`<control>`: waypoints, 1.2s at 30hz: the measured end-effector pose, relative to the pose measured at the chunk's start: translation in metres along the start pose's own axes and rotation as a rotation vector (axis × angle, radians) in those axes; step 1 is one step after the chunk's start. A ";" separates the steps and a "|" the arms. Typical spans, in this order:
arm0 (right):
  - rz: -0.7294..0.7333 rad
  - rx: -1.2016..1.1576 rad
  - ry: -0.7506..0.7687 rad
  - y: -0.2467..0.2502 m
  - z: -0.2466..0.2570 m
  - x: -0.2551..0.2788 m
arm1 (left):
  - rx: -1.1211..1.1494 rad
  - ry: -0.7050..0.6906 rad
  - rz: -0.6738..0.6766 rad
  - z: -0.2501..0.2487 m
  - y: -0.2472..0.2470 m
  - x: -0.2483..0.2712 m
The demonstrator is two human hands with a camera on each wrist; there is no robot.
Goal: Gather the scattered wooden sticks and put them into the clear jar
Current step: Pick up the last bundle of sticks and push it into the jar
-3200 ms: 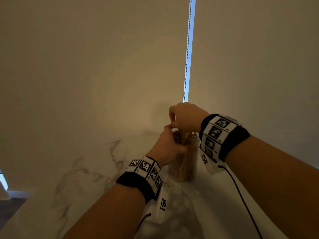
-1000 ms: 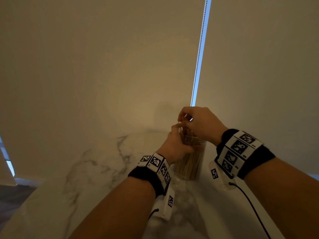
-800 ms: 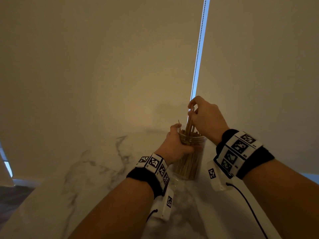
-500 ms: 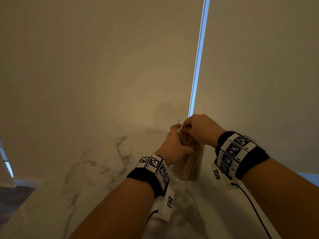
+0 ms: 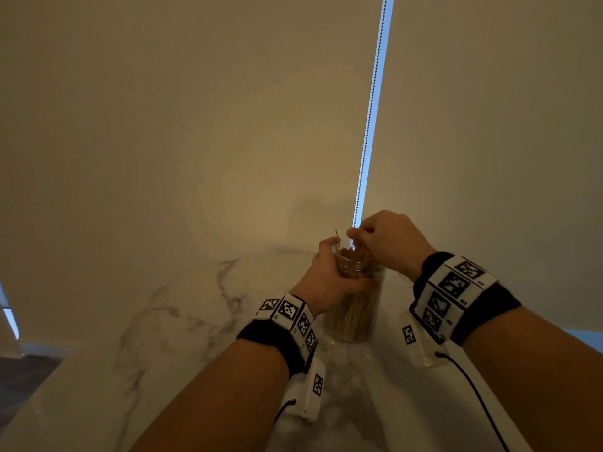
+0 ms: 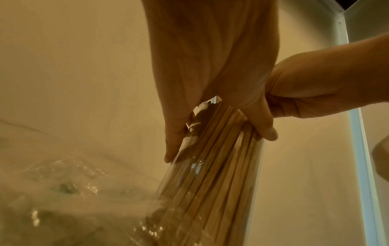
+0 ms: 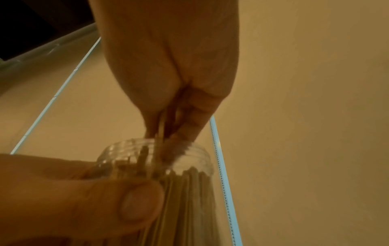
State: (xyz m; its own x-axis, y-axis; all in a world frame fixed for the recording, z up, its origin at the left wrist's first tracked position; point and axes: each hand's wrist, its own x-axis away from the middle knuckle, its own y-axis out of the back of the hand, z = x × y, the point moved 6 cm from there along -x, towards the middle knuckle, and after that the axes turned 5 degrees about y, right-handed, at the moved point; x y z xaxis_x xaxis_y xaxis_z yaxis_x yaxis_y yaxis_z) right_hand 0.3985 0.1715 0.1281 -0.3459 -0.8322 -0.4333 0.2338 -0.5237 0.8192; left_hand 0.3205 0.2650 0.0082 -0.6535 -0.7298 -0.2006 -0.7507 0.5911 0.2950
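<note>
The wooden sticks are standing packed upright inside the clear jar, which is sitting on the marble table close to its far edge, just in front of the beige blinds. One thin stick is poking up above the others at the left side of the jar's mouth. The left hand is wrapping around the upper part of the jar from the left, with the thumb pressing on the glass just below the threaded rim and the fingers curling round the far side, so the sticks are lying directly behind its palm. The right hand is hovering right over the jar's mouth, its fingertips bunching together and pointing down, pinching a few sticks whose lower ends are reaching into the opening; motion blur is softening that spot in the right wrist view, so their number is not clear. A crumpled clear plastic wrap is lying on the table near the jar's base, on the side toward the person. A beaded cord is hanging along a bright gap between the blinds behind the jar.
</note>
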 end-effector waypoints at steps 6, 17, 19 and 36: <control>0.299 0.000 0.079 0.001 0.011 0.003 | 0.005 -0.001 -0.005 0.002 0.001 -0.001; -0.008 0.152 0.185 -0.001 0.021 0.000 | 0.006 0.015 0.009 0.001 0.001 0.000; 0.047 0.083 0.226 -0.007 0.028 -0.002 | 0.027 0.002 0.016 -0.002 0.002 0.001; 0.323 0.147 0.080 -0.018 0.021 -0.008 | -0.010 0.015 -0.007 0.006 0.001 -0.003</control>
State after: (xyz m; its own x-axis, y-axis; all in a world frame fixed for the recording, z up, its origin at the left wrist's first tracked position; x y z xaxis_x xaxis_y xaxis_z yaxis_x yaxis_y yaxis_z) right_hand 0.3781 0.1910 0.1247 -0.2022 -0.9651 -0.1666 0.1844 -0.2046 0.9613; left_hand 0.3209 0.2701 0.0038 -0.6469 -0.7388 -0.1888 -0.7541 0.5829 0.3026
